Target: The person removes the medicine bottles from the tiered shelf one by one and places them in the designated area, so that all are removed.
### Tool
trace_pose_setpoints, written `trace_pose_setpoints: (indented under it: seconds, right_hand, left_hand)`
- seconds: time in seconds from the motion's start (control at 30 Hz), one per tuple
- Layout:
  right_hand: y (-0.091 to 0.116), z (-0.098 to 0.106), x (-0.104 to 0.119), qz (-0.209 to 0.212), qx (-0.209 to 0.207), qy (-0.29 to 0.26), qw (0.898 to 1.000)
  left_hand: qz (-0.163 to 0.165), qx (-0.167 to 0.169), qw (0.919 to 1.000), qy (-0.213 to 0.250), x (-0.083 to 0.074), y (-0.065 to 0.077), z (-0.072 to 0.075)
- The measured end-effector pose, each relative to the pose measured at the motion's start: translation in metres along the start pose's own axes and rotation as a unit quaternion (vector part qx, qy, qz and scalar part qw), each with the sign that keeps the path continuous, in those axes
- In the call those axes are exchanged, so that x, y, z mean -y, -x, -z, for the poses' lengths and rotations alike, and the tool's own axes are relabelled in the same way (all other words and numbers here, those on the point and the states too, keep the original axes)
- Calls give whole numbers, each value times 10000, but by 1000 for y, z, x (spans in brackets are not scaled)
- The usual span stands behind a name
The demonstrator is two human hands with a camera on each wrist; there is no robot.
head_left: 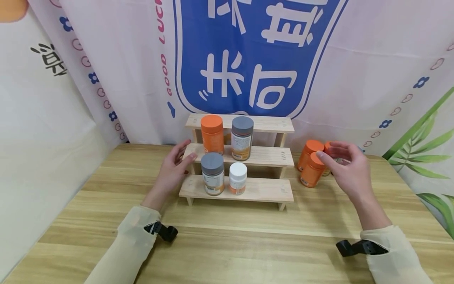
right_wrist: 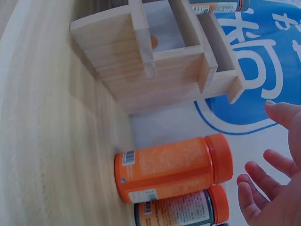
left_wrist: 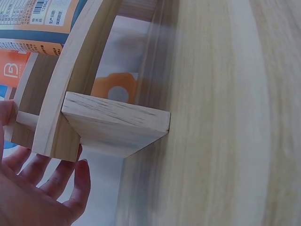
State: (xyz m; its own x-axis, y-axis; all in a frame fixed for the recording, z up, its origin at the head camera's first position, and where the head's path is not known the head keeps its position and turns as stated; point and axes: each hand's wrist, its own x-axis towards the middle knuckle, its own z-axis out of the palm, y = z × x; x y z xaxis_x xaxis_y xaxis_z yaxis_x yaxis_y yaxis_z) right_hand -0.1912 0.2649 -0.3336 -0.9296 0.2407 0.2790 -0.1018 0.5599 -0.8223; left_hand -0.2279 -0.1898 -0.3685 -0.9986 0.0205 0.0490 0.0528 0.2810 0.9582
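A three-tier wooden rack [head_left: 271, 156] stands against the back cloth. On its middle step are an orange jar [head_left: 213, 138] and a grey-lidded jar [head_left: 241, 144]; the bottom step bears another grey-lidded jar [head_left: 214, 181] and a small white-capped bottle [head_left: 238, 181]. My left hand [head_left: 173, 170] is at the rack's left end, fingers loosely bent around the step ends; firm contact is unclear. Right of the rack, my right hand [head_left: 349, 169] hovers beside a front orange jar [head_left: 311, 173], fingers spread and apart from it in the right wrist view. Two more orange-lidded jars stand behind, one [head_left: 307, 152] partly covered.
The wooden table [head_left: 227, 252] runs under everything, with a printed cloth [head_left: 142, 79] hanging along its back edge. A blue panel with white characters [head_left: 248, 55] is on that cloth. Each sleeve has a black wrist camera, such as the left one [head_left: 166, 232].
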Motion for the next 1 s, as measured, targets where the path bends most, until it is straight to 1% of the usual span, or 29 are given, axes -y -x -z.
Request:
trace_pose_setpoints:
  seconds: [0.13, 0.23, 0.4, 0.5, 0.67, 1.0]
  right_hand:
    - [2, -3, 8, 209, 76, -42, 9997]
    - [5, -8, 15, 422, 239, -182, 9987]
    - [10, -24, 31, 854, 513, -396, 9942]
    - [13, -35, 42, 1013, 705, -474, 9912]
    - [11, -52, 58, 1048, 1002, -714, 9869]
    - [4, -77, 94, 723, 1577, -1363, 9754]
  left_hand:
    - [40, -8, 10000, 21, 0, 0, 0]
    - [31, -25, 10000, -1, 0, 0, 0]
    - [41, -15, 10000, 9, 0, 0, 0]
    - [40, -17, 10000, 13, 0, 0, 0]
    - [6, -32, 10000, -16, 1, 0, -1]
    - [-26, -18, 10000, -28, 2, -1, -1]
